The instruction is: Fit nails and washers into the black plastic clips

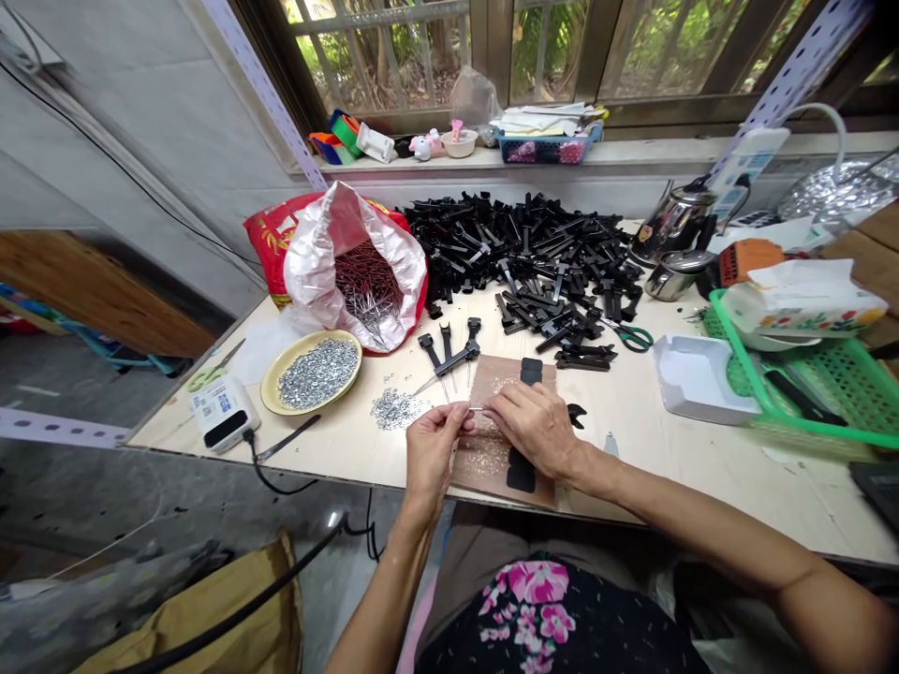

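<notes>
Over a brown board [484, 468], my left hand [434, 449] is closed in a pinch on one end of a thin metal pin [477, 408]. My right hand [537, 431] is closed at the pin's other end, its fingertips hidden from above. Just beyond my hands lie several black plastic parts [460, 358] with thin metal shafts. Small metal washers [394, 409] are scattered left of my left hand. Black pads [521, 470] sit on the board beneath my right wrist, with a small black forked piece [577, 414] to the right.
A yellow bowl [355, 382] of washers stands at left, before a red bag [414, 323] of long metal pins. Black plastic parts [520, 243] are heaped at the back. Scissors [634, 338], a white tray [695, 398] and a green basket [829, 421] lie right.
</notes>
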`<state>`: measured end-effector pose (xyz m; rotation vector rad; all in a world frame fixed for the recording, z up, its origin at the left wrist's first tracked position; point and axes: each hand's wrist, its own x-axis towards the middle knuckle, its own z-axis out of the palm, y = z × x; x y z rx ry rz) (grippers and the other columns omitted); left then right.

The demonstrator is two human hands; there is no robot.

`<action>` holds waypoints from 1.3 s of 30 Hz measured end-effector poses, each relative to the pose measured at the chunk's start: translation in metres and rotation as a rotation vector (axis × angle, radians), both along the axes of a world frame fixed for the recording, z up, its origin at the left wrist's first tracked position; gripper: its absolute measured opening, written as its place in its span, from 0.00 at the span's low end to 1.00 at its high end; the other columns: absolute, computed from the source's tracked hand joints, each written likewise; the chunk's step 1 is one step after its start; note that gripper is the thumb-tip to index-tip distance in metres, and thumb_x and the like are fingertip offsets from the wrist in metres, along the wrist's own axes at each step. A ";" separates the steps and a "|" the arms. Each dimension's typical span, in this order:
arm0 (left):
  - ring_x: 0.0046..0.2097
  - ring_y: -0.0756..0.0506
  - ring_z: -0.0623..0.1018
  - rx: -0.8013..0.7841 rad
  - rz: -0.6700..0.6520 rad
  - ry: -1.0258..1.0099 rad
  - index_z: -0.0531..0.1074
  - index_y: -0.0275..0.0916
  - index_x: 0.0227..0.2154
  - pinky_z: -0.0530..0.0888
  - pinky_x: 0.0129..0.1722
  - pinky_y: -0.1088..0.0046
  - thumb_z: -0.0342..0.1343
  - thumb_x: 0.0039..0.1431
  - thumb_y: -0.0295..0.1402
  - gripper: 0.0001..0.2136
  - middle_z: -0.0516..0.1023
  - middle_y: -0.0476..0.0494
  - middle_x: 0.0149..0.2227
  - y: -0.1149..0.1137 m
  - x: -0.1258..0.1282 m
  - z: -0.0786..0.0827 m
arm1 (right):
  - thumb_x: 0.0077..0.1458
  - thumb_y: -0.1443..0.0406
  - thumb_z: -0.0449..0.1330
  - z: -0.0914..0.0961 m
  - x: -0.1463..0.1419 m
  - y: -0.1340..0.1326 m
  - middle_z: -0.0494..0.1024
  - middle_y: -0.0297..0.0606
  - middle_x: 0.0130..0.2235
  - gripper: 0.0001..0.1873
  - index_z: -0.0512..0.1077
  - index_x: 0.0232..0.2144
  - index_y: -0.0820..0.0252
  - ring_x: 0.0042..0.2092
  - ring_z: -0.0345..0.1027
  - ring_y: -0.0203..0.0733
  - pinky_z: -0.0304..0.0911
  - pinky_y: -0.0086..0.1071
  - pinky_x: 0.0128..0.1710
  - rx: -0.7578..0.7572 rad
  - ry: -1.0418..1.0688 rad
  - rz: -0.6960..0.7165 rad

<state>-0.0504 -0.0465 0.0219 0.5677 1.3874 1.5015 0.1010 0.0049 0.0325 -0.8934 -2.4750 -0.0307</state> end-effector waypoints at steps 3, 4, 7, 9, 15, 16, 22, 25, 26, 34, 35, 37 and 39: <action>0.26 0.53 0.73 0.000 -0.014 0.059 0.76 0.31 0.29 0.70 0.31 0.77 0.65 0.45 0.37 0.13 0.75 0.48 0.22 0.000 -0.001 -0.001 | 0.65 0.62 0.49 -0.001 0.000 -0.001 0.73 0.36 0.30 0.14 0.71 0.31 0.60 0.33 0.63 0.38 0.49 0.33 0.33 -0.068 -0.005 -0.011; 0.26 0.53 0.73 -0.001 -0.025 0.060 0.76 0.31 0.29 0.71 0.31 0.77 0.65 0.45 0.37 0.13 0.75 0.48 0.23 0.000 -0.001 -0.002 | 0.64 0.62 0.49 -0.001 0.001 -0.001 0.73 0.37 0.32 0.13 0.70 0.32 0.61 0.34 0.63 0.38 0.49 0.33 0.33 -0.092 -0.004 -0.008; 0.26 0.53 0.73 -0.014 -0.066 0.048 0.76 0.31 0.28 0.71 0.31 0.77 0.66 0.44 0.37 0.13 0.77 0.47 0.25 0.001 -0.003 -0.003 | 0.64 0.63 0.50 -0.001 0.003 0.000 0.73 0.39 0.34 0.12 0.70 0.33 0.61 0.35 0.64 0.39 0.51 0.32 0.33 -0.123 -0.001 0.016; 0.26 0.53 0.73 -0.026 -0.092 0.055 0.76 0.31 0.27 0.71 0.30 0.77 0.65 0.44 0.37 0.12 0.77 0.46 0.25 0.001 -0.003 -0.004 | 0.65 0.62 0.48 -0.002 0.005 0.001 0.72 0.38 0.32 0.14 0.69 0.31 0.61 0.33 0.63 0.38 0.52 0.32 0.33 -0.154 0.005 0.020; 0.25 0.53 0.73 -0.029 -0.126 0.040 0.76 0.32 0.26 0.71 0.30 0.78 0.66 0.44 0.37 0.12 0.76 0.47 0.24 0.002 -0.004 -0.001 | 0.64 0.61 0.50 -0.008 0.009 0.002 0.71 0.37 0.35 0.09 0.66 0.36 0.60 0.36 0.66 0.37 0.58 0.29 0.33 -0.424 0.145 0.103; 0.25 0.54 0.73 -0.029 -0.127 0.037 0.76 0.32 0.26 0.71 0.30 0.78 0.66 0.44 0.37 0.12 0.76 0.47 0.24 0.003 -0.005 -0.001 | 0.63 0.62 0.51 -0.008 0.009 0.002 0.71 0.38 0.37 0.08 0.66 0.37 0.60 0.37 0.66 0.38 0.59 0.29 0.34 -0.419 0.150 0.107; 0.26 0.53 0.74 -0.060 -0.155 0.058 0.77 0.32 0.27 0.71 0.30 0.78 0.67 0.42 0.38 0.13 0.77 0.47 0.24 0.002 -0.006 0.000 | 0.65 0.62 0.46 -0.007 0.009 -0.001 0.70 0.38 0.33 0.14 0.70 0.34 0.60 0.34 0.65 0.38 0.59 0.30 0.34 -0.353 0.076 0.053; 0.27 0.52 0.74 -0.072 -0.188 0.065 0.77 0.32 0.27 0.72 0.31 0.78 0.66 0.44 0.39 0.13 0.77 0.46 0.24 0.004 -0.002 -0.003 | 0.65 0.64 0.48 -0.007 0.015 -0.004 0.70 0.38 0.35 0.11 0.69 0.37 0.59 0.36 0.66 0.36 0.61 0.28 0.35 -0.446 0.176 0.087; 0.28 0.52 0.75 -0.077 -0.202 0.062 0.77 0.32 0.29 0.72 0.32 0.78 0.66 0.44 0.39 0.14 0.77 0.45 0.25 0.005 0.001 -0.004 | 0.64 0.64 0.49 -0.008 0.019 -0.003 0.70 0.37 0.36 0.09 0.69 0.38 0.59 0.36 0.66 0.36 0.62 0.28 0.36 -0.464 0.211 0.078; 0.27 0.54 0.74 -0.033 -0.156 0.163 0.58 0.39 0.60 0.74 0.27 0.76 0.59 0.52 0.44 0.33 0.72 0.45 0.38 0.010 0.014 -0.018 | 0.64 0.63 0.50 -0.025 0.068 0.063 0.71 0.38 0.35 0.12 0.71 0.34 0.61 0.35 0.66 0.38 0.60 0.31 0.34 -0.241 0.036 -0.221; 0.26 0.54 0.74 -0.027 -0.155 0.198 0.56 0.39 0.61 0.73 0.25 0.76 0.58 0.53 0.44 0.34 0.71 0.46 0.37 0.009 0.015 -0.022 | 0.64 0.63 0.50 -0.030 0.071 0.068 0.71 0.39 0.34 0.13 0.71 0.33 0.62 0.35 0.65 0.39 0.61 0.32 0.34 -0.206 0.002 -0.240; 0.26 0.54 0.73 -0.016 -0.130 0.263 0.54 0.39 0.62 0.72 0.23 0.77 0.57 0.54 0.44 0.35 0.70 0.46 0.37 0.008 0.016 -0.029 | 0.64 0.65 0.49 -0.042 0.074 0.063 0.71 0.39 0.33 0.13 0.71 0.32 0.62 0.36 0.65 0.39 0.62 0.32 0.35 -0.164 -0.032 -0.185; 0.26 0.53 0.73 -0.003 -0.088 0.312 0.54 0.41 0.62 0.72 0.22 0.77 0.57 0.54 0.44 0.34 0.70 0.47 0.37 0.008 0.019 -0.035 | 0.65 0.67 0.47 -0.057 0.072 0.042 0.71 0.37 0.31 0.14 0.71 0.31 0.61 0.35 0.64 0.37 0.63 0.32 0.35 -0.128 -0.052 -0.015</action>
